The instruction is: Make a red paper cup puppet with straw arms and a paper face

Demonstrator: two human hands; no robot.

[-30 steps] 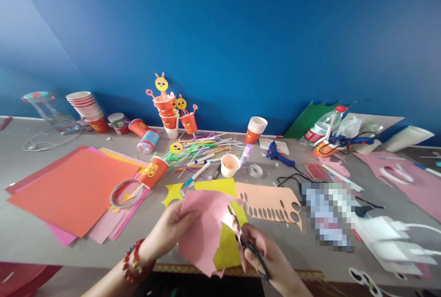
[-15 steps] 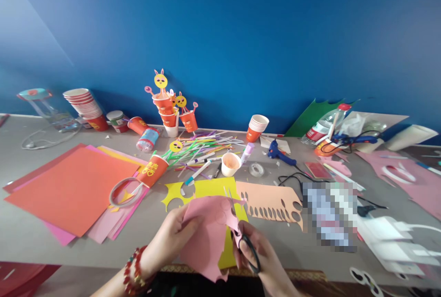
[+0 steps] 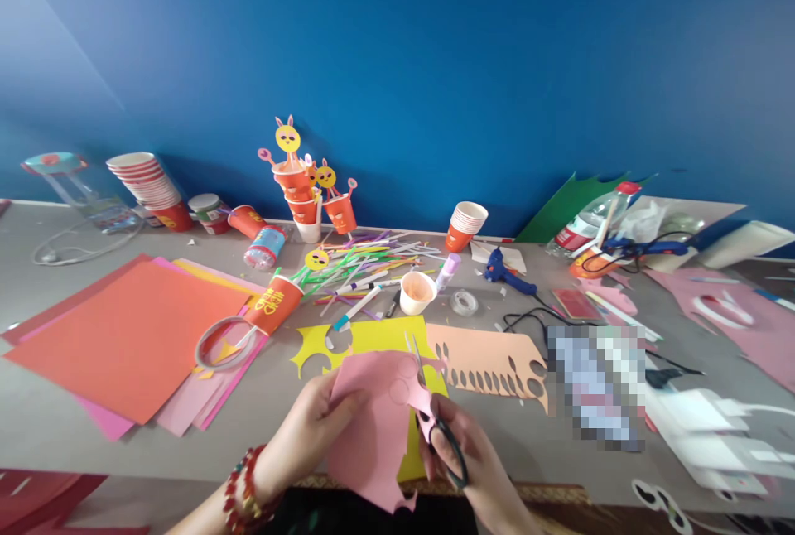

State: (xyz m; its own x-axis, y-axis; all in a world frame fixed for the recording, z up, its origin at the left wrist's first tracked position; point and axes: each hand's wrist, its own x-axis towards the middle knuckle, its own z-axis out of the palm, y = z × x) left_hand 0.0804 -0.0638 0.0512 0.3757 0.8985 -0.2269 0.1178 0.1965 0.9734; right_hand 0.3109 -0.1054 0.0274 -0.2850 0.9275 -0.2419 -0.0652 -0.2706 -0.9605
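Note:
Pink paper (image 3: 366, 440) with small drawn circles near its upper right is pinched between the thumb and fingers of my left hand (image 3: 323, 415). My right hand (image 3: 463, 444) grips black-handled scissors (image 3: 458, 460), whose blades point upward at the right edge of the pink sheet. A strip of the pink paper curls beside the blades. Beneath both hands lies yellow paper (image 3: 378, 332) with round cut-outs. To its right is a peach sheet (image 3: 488, 353) with leaf-shaped holes.
Orange and pink sheets (image 3: 137, 336) lie at the left with a tape roll (image 3: 224, 344) on them. Paper strips (image 3: 366, 266), a white cup (image 3: 417, 293) and a blue glue gun (image 3: 506, 274) sit farther back. White chargers (image 3: 714, 419) stand at the right.
The view has shifted slightly. Both hands hold nearly the same pose on the pink paper and scissors, with the blades looking slightly more apart.

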